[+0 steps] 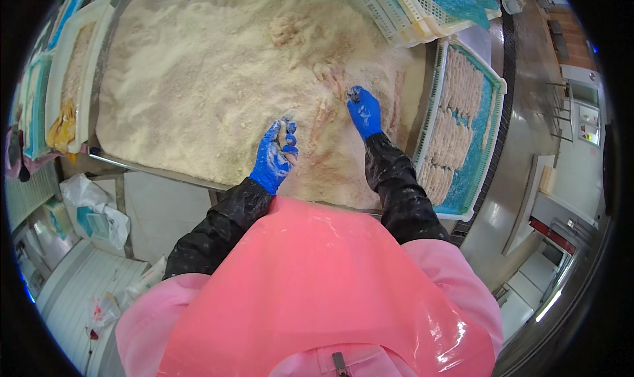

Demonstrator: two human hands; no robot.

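My left hand (276, 156), in a flour-dusted blue glove, curls around a pale, floured strip (288, 137) over the wide metal tray of breading powder (185, 93). My right hand (363, 113), also blue-gloved, is higher and to the right, its fingertips closed at the powder; what they hold is hidden. Pinkish raw-looking strips (396, 100) lie partly buried near it. Right of the tray, a crate (499, 113) with blue lining holds several rows of coated strips (449, 146).
Stacked perforated crates (422, 14) sit at the upper right. At the left are a white tub (92, 24) with a yellow glove (61, 129) over it, and plastic bags (109, 215) lower down. A steel counter (531, 100) runs along the right.
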